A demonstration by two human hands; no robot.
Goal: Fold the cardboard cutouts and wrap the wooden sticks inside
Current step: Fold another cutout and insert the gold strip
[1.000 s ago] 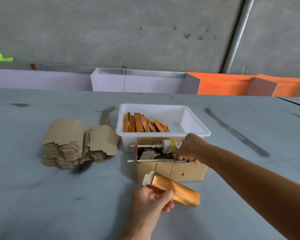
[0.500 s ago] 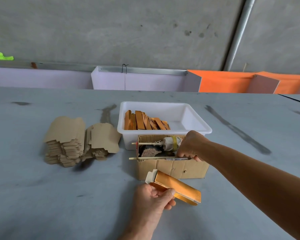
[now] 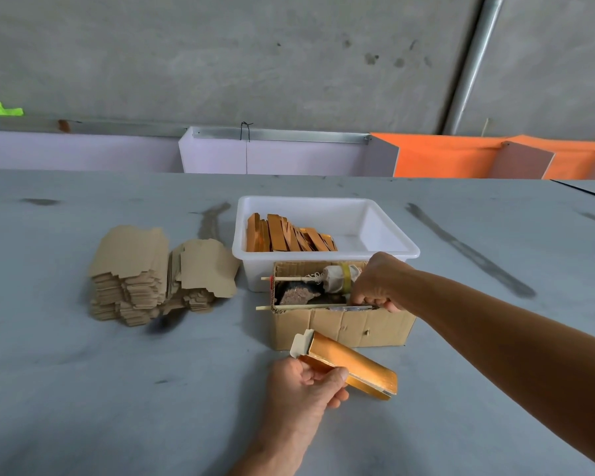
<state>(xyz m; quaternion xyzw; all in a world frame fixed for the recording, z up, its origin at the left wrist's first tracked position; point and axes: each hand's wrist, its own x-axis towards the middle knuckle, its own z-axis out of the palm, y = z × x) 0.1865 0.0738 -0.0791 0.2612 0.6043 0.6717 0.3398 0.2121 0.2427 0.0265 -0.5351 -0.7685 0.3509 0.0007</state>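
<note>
We take the open brown corrugated cardboard box (image 3: pixel 340 324) in the middle of the grey table (image 3: pixel 83 389) as our landmark. Just in front of it, our left hand (image 3: pixel 303 393) holds a folded gold-faced cardboard sleeve (image 3: pixel 351 365), thumb curled over its top face and fingers underneath. Its open end with the pale tab points toward the box, probably so a stick can slide straight in. Our right hand (image 3: pixel 378 286) reaches into the box's right part, fingers curled at the near wall beside a thin pale wooden stick (image 3: pixel 299 306) lying along that wall. Whether they actually pinch the stick or something next to it, we cannot tell. Directly behind the box sits a white plastic tub (image 3: pixel 389 228) holding finished gold wraps (image 3: pixel 289 235), handy for dropping the next one. Left of the box lies the stack of flat brown cardboard cutouts (image 3: pixel 134 276), within easy reach.
</note>
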